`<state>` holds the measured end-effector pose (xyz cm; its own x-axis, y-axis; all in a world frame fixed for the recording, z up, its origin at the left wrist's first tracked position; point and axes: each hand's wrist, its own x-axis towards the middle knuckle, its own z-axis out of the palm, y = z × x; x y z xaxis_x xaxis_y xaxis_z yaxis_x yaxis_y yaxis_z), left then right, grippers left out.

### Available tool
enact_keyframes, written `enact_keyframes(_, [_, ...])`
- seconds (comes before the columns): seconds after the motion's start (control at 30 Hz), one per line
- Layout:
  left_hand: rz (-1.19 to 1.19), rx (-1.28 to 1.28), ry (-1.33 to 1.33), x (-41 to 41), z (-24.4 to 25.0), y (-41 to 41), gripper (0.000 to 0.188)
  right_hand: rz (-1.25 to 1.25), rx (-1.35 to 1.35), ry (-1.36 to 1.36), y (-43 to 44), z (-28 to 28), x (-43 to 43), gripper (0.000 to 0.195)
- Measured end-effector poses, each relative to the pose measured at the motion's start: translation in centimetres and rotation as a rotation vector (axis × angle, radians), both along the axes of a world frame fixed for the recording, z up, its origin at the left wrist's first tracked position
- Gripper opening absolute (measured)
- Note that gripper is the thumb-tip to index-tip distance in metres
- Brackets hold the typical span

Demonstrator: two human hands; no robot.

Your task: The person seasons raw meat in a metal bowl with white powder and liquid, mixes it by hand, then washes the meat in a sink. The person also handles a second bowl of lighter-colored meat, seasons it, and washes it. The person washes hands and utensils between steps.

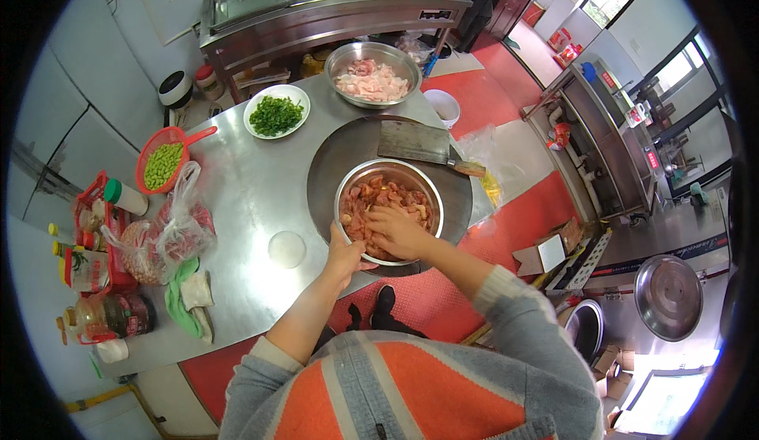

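A round stainless steel bowl (pixel 439 203) rests on a dark round chopping board (pixel 323 173). Reddish-brown pieces of seasoned meat (pixel 373 191) fill its lower part. My left hand (pixel 347 256) grips the bowl's near left rim. Inside the bowl, my right hand (pixel 397 232) presses into the meat, its fingertips partly sunk among the pieces. Behind the bowl lies a cleaver (pixel 415 140) with a wooden handle, flat on the board. Farther back stands a larger steel bowl (pixel 379 105) of pale raw sliced meat (pixel 373 81).
A white plate of chopped greens (pixel 276 115) and a red colander of green beans (pixel 163 164) stand left on the steel table (pixel 243 203). Nearby are plastic bags (pixel 184 220), a green cloth (pixel 181 303), bottles and a round white lid (pixel 287 249). A white bucket (pixel 442 108) sits beyond the table's right edge.
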<state>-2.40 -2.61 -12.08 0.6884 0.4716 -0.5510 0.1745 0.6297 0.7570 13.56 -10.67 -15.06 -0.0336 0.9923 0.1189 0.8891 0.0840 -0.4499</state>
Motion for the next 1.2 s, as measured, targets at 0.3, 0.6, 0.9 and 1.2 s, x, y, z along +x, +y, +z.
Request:
enact_keyframes(0.3, [-0.036, 0.010, 0.017, 0.7, 0.2, -0.2, 0.063, -0.252, -0.248, -0.299, 1.6, -1.2, -1.2, 0.057])
enact_keyframes(0.6, [-0.044, -0.004, -0.023, 0.6, -0.1, -0.3, 0.061, -0.719, -0.310, 0.082, 1.8, 1.0, 2.9, 0.049])
enact_keyframes(0.9, [-0.060, -0.033, -0.056, 0.2, 0.3, 0.1, 0.063, -0.080, -0.002, 0.167, -2.5, 2.7, -3.6, 0.036])
enact_keyframes(1.2, [-0.035, -0.023, -0.042, -0.1, 0.4, 0.0, 0.063, -0.462, -0.425, 0.512, -0.3, 4.2, 5.8, 0.039])
